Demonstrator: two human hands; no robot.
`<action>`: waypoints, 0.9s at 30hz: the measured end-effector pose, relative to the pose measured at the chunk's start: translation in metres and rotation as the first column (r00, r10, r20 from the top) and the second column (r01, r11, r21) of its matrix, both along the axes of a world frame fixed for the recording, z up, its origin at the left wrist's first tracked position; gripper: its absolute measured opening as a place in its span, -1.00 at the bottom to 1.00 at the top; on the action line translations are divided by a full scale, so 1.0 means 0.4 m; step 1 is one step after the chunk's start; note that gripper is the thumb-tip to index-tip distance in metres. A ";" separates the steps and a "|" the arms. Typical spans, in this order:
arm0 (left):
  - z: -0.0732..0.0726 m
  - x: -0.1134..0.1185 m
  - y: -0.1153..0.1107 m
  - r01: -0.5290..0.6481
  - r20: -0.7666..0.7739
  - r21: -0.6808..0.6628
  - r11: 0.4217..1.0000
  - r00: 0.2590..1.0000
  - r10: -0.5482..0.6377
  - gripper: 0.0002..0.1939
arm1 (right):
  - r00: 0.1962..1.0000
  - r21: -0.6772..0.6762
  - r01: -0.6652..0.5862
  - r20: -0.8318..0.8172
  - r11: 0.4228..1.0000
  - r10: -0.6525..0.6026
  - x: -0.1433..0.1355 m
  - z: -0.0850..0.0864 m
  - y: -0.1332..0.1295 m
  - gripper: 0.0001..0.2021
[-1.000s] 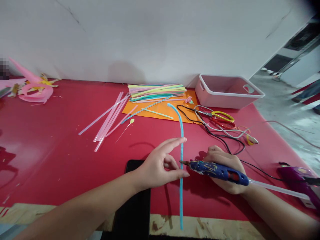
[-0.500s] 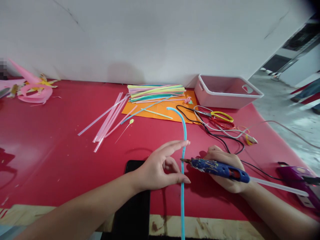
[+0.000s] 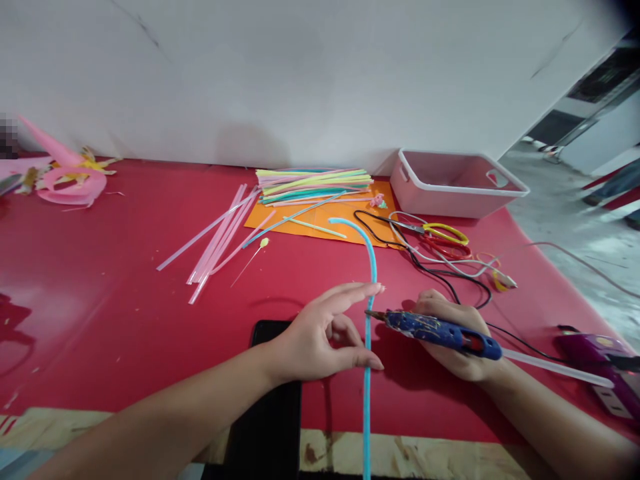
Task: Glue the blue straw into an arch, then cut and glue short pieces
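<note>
My left hand [image 3: 320, 333] holds a light-blue pipe cleaner [image 3: 367, 400] between its spread thumb and fingertips. The pipe cleaner runs up from the table's front edge, and its far end curves to the left. In my right hand [image 3: 453, 327] is a blue hot glue gun [image 3: 440, 331], smeared with dried glue, its nozzle at the pipe cleaner between my left thumb and index finger. A clear glue stick [image 3: 555, 368] pokes out of the gun's rear. Whether glue is coming out is too small to tell.
Pastel pipe cleaners [image 3: 315, 185] lie on an orange sheet [image 3: 270, 220], with pink straws [image 3: 223, 240] to the left. Scissors [image 3: 445, 233], tangled cables [image 3: 440, 272] and a pink bin [image 3: 450, 193] stand right. A black phone [image 3: 270, 420] lies under my left wrist; a purple power strip [image 3: 590, 347] sits far right.
The glue gun's nozzle has shifted slightly up along the pipe cleaner. The pipe cleaner's curved end has swung a little to the left, while my left hand keeps nearly the same place.
</note>
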State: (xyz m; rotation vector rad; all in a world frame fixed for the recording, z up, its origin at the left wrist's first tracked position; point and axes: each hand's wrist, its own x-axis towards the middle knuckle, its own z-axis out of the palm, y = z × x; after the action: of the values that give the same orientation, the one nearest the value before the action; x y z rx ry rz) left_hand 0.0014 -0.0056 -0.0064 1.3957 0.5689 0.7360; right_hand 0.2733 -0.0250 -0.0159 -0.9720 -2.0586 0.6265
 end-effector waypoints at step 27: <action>0.006 -0.002 0.001 -0.013 -0.048 0.016 1.000 0.999 0.013 -0.15 | 0.995 -0.031 0.103 0.001 0.994 -0.103 0.009 -0.011 -0.006 -0.95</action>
State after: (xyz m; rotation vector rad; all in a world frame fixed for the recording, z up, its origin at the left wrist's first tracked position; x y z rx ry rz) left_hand 0.0007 -0.0051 -0.0039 1.4283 0.6120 0.7197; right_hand 0.2771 -0.0275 -0.0203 -1.0886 -1.9887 0.6062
